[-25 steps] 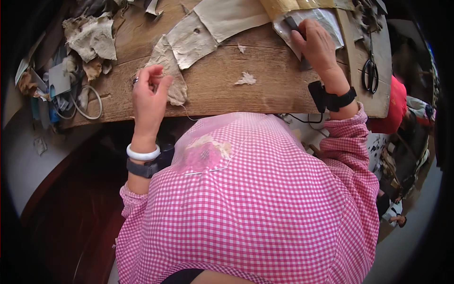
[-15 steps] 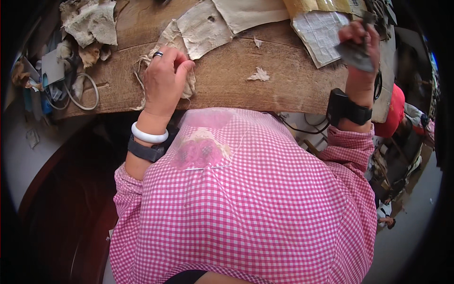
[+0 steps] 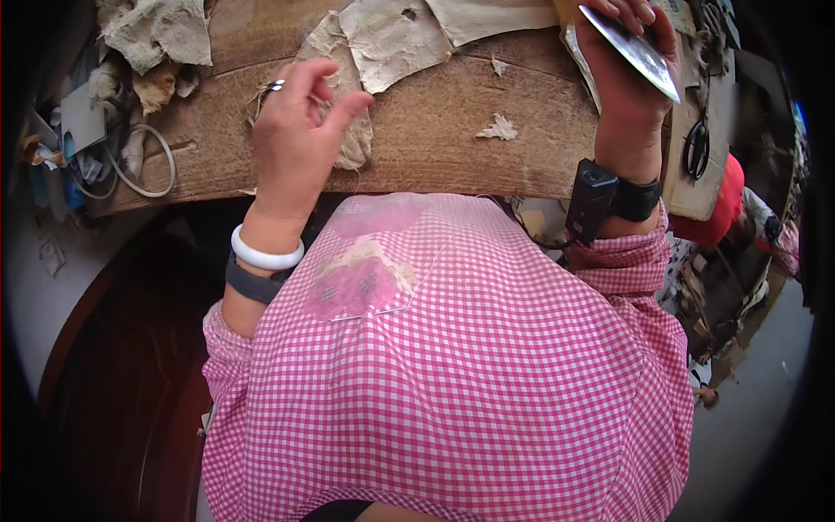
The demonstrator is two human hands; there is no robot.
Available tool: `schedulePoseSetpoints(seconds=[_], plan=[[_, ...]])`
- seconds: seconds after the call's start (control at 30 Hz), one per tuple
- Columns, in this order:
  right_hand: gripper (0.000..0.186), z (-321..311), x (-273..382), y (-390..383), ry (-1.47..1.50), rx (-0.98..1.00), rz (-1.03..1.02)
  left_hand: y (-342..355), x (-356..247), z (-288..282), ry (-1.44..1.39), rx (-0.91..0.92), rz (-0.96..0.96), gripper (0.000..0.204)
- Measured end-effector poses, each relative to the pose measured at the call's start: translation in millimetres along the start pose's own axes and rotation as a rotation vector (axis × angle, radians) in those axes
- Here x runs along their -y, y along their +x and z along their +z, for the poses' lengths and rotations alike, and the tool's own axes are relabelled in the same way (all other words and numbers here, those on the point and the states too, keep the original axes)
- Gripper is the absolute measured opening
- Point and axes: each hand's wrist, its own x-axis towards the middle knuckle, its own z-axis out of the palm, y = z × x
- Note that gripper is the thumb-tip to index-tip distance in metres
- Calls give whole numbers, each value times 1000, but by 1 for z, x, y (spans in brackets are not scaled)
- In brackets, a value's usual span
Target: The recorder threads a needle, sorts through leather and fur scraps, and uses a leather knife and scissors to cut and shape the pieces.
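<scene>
Gripped in my right hand (image 3: 616,91), the metal blade (image 3: 635,52) slanted above the table (image 3: 435,143); my left hand (image 3: 297,135), loosely spread, overlapped the ragged pale sheet (image 3: 354,139) lying there. I judged steadying it flat, fingers clear of the blade, best.

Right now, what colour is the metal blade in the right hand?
Shiny silver-grey: the blade shows best in the head view.

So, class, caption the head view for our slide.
Right grip holding a metal blade, left grip open by a pale scrap on a wooden table.
</scene>
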Motion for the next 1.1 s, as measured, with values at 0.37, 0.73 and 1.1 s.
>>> schedulePoseSetpoints(seconds=[0.37,0.73,1.1], plan=[[8,-6,-18,-3,-158,61,44,5,5,1,194,10,187,11],[6,-4,-31,1,15,39,-17,0,4,3,497,5,486,21],[9,1,-43,2,29,-6,-10,-2,7,-6,149,50,148,13]])
